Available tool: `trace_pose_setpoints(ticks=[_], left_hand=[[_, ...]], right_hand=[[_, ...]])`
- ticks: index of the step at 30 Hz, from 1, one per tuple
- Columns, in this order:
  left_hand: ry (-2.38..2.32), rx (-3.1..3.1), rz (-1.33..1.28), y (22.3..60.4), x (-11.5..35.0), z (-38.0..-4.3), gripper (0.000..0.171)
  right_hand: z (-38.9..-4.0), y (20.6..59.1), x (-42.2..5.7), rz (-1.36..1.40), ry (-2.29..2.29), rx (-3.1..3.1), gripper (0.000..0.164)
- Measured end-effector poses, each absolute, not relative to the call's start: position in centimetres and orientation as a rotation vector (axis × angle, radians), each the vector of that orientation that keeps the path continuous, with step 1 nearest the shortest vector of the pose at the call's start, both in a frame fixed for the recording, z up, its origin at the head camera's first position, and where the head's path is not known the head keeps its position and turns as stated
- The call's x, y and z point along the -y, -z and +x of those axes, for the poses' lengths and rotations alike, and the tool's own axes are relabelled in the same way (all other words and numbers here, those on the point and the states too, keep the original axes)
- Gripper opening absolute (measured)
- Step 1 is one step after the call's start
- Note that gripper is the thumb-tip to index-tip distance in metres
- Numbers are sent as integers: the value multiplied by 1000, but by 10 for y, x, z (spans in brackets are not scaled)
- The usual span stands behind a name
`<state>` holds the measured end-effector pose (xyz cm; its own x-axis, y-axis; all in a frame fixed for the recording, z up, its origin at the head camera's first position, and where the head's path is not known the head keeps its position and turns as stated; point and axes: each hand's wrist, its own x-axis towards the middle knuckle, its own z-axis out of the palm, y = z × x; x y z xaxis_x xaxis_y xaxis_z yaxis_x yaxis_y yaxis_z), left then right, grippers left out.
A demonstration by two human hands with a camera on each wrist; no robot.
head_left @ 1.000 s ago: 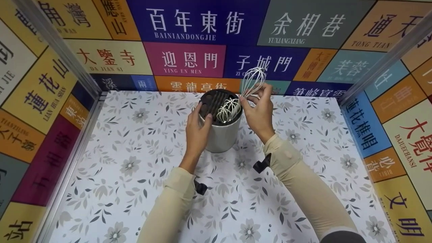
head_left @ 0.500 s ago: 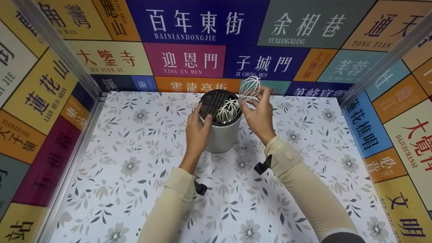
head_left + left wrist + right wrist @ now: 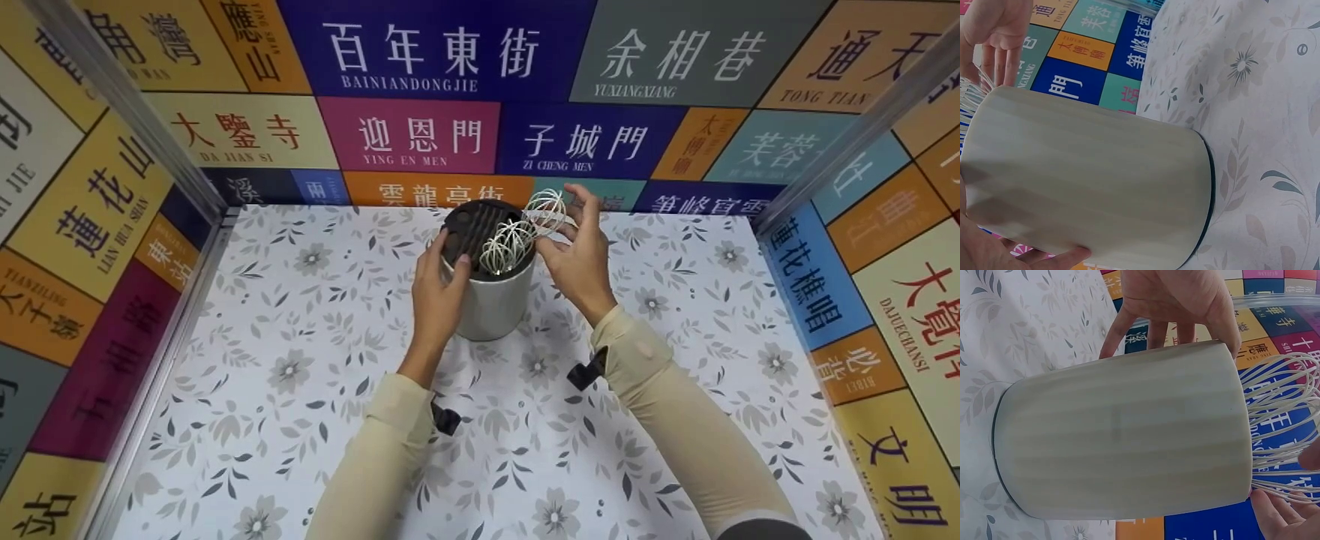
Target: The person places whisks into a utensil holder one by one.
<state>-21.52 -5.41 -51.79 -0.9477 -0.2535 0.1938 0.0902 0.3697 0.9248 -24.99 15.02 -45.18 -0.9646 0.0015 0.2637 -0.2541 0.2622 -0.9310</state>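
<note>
A pale grey-white utensil holder [image 3: 491,311] stands upright, its black slotted insert [image 3: 466,225] showing at the top. My left hand [image 3: 439,289] steadies its left side, thumb near the rim and fingers spread round the wall. Wire heads of whisks [image 3: 501,251] stick up from the insert's right part. At the right rim, my right hand [image 3: 581,259] pinches another whisk [image 3: 546,206] by its wires; its handle is hidden behind the rim and fingers. In the right wrist view, whisk wires [image 3: 1280,388] fan out past the holder's mouth, with right fingertips [image 3: 1272,509] beside them.
The holder rests on a white tabletop [image 3: 292,420] with a grey leaf-and-flower print. Colourful sign-covered panels [image 3: 420,135] enclose the back and both sides, with metal frame posts [image 3: 161,112] at the corners. A black wrist camera [image 3: 589,371] sits on the right sleeve.
The whisk in my right hand has sunk lower and slightly left, its head now close beside the other whisk heads. My left hand and the holder have stayed in place.
</note>
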Motion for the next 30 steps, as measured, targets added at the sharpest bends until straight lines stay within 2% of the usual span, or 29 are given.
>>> trace_pose_setpoints(ticks=[8, 15, 20, 30], left_hand=[[1592, 2324, 154, 517, 54, -215, 57], [1607, 2328, 162, 517, 53, -215, 57], [1616, 2336, 144, 516, 53, -214, 57], [1648, 2358, 123, 517, 58, -216, 59]], right_hand=[[-250, 451, -150, 320, -1627, 2324, 55], [-250, 453, -149, 336, -1557, 2418, 51], [-250, 451, -150, 363, -1519, 2467, 54], [-244, 451, -157, 350, -1640, 2492, 72]])
